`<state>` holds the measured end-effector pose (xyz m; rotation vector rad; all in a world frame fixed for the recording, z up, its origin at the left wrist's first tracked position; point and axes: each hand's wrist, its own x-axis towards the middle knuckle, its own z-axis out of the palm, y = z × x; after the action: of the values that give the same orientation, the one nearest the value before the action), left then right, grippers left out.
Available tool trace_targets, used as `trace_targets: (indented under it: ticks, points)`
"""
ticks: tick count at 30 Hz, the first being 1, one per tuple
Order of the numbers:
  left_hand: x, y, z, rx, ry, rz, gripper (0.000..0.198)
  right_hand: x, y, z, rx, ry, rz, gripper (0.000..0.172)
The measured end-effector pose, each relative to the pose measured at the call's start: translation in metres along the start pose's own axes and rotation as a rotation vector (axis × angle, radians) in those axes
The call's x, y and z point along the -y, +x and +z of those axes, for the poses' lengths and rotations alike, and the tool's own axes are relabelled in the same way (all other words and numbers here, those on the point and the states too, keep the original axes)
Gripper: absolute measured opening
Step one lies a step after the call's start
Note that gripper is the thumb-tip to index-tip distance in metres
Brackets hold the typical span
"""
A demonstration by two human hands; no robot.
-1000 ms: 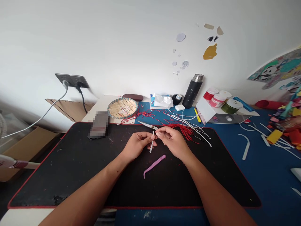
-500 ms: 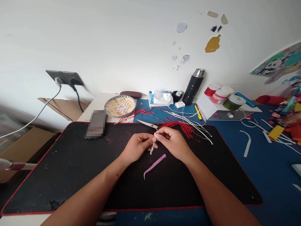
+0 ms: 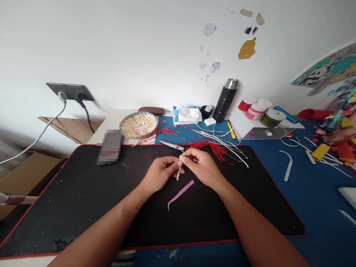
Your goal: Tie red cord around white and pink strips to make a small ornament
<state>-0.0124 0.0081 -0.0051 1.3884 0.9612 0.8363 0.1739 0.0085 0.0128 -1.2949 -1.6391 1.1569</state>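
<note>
at the far left a cardboard box [image 3: 27, 181] stands below the table level, cut off by the picture's edge, and a double wall socket [image 3: 69, 91] with two plugs sits above. a dark object [image 3: 112, 146], pixelated so that i cannot tell what it is, lies on the far left part of the black mat [image 3: 91, 200]. beyond the mat, a woven basket [image 3: 122, 124] holds small red and white bits, too fine to make out, with a dark red case [image 3: 151, 111] behind it. near the middle, the left hand [image 3: 161, 172] pinches a short white bundle [image 3: 178, 175] between thumb and fingers; its lower end hangs free above the mat, its middle covered by the grip. scissors [image 3: 172, 145] lie just beyond, handles hidden behind the hands, and purple tweezers [image 3: 180, 194] rest on the near side, well clear. the right hand [image 3: 203, 167] is closed at the bundle's top end, right beside the left; its curled fingers are partly hidden. past it spread red threads [image 3: 217, 149] and white cords [image 3: 222, 139], some running under one another. farther right stand a black flask [image 3: 224, 102] and lidded jars [image 3: 255, 112], then coloured scraps [image 3: 345, 148], cut off at the edge.
</note>
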Motion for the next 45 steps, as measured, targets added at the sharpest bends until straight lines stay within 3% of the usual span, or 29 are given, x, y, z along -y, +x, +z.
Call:
trace_targets:
  ticks: [10, 16, 22, 27, 31, 36, 45]
  points:
    - [0.008, -0.006, 0.013, -0.246, -0.008, 0.129, 0.03, -0.003, 0.002, 0.002, -0.017, -0.004, -0.033, 0.015]
    - [0.007, -0.006, 0.014, -0.268, -0.129, 0.133, 0.038, -0.005, 0.003, 0.003, -0.025, 0.029, -0.03, 0.017]
    - [0.011, -0.002, 0.011, -0.299, -0.146, 0.075, 0.029, -0.009, 0.003, 0.004, -0.014, 0.026, -0.035, 0.016]
    - [0.012, -0.002, 0.011, -0.29, -0.099, 0.071, 0.035, -0.009, 0.003, 0.005, -0.017, 0.018, -0.039, 0.016]
    - [0.009, 0.0, 0.01, -0.291, -0.238, 0.054, 0.052, -0.007, 0.003, 0.005, -0.01, 0.032, -0.012, 0.019]
    - [0.008, 0.004, 0.009, -0.341, -0.376, 0.02, 0.044, -0.006, 0.003, 0.005, -0.011, 0.04, 0.001, 0.02]
    - [0.011, 0.003, 0.009, -0.346, -0.298, 0.038, 0.033, -0.009, 0.002, 0.006, 0.021, 0.1, 0.028, 0.022]
